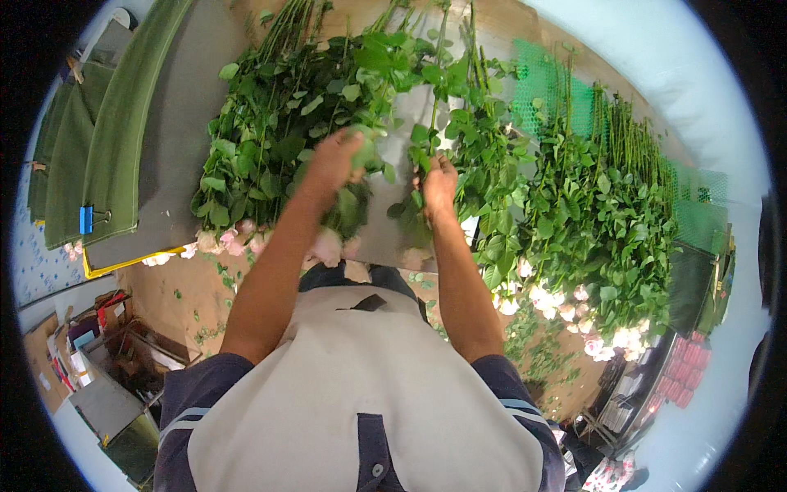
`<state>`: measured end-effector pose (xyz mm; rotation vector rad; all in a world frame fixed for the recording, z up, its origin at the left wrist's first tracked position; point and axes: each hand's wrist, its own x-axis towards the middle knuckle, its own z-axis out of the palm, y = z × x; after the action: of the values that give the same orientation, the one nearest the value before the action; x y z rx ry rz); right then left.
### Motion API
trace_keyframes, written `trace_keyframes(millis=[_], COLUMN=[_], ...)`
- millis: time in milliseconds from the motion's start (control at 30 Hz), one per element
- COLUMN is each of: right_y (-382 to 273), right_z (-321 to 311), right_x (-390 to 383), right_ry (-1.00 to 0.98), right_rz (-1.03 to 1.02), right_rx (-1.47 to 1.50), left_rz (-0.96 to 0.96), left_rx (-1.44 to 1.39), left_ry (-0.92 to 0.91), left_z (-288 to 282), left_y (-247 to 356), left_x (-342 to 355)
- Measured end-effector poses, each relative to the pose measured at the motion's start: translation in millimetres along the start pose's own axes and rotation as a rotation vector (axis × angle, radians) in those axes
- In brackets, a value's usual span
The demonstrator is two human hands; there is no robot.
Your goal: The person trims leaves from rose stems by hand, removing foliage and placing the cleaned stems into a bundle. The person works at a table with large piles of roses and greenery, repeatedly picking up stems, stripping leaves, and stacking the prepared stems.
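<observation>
Right hand (pixel 438 182) pinches a leafy rose stem (pixel 423 146) that runs lengthwise away from the body over the desk (pixel 385 236), while the left hand (pixel 334 164), farther from it, blurs beside the left-side bunch (pixel 275 143), its grip impossible to tell.

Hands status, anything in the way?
Left hand motion-blurred at leaves, grip unclear. Right hand curled at leafy stem. More roses crowd both sides.
</observation>
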<state>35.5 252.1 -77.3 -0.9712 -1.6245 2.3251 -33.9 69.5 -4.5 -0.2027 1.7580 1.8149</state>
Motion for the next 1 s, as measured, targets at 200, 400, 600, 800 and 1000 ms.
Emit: trace_keyframes(millis=[200, 400, 600, 800, 1000], right_y=[31.2, 44.8, 44.1, 52.2, 54.9], right_z=[-8.0, -22.6, -24.6, -38.5, -35.4], right_x=[11.2, 10.7, 27.4, 31.8, 29.0], right_ry=[0.09, 0.112, -0.043, 0.085, -0.05], right_rz=[-0.228, -0.209, -0.147, -0.441, -0.239], right_rx=[-0.671, -0.795, -0.602, -1.007, -0.628], left_rz=[-0.006, 0.136, 0.008, 0.077, 0.096], left_rx=[-0.046, 0.536, 0.591, 0.636, 0.47], left_ry=[0.052, 0.143, 0.13, 0.154, 0.071], left_z=[66.7, 59.4, 60.7, 53.5, 47.1], left_y=[-100.0, -148.4, -118.6, -117.2, -129.7], left_x=[32.2, 65.6, 47.3, 40.2, 40.2])
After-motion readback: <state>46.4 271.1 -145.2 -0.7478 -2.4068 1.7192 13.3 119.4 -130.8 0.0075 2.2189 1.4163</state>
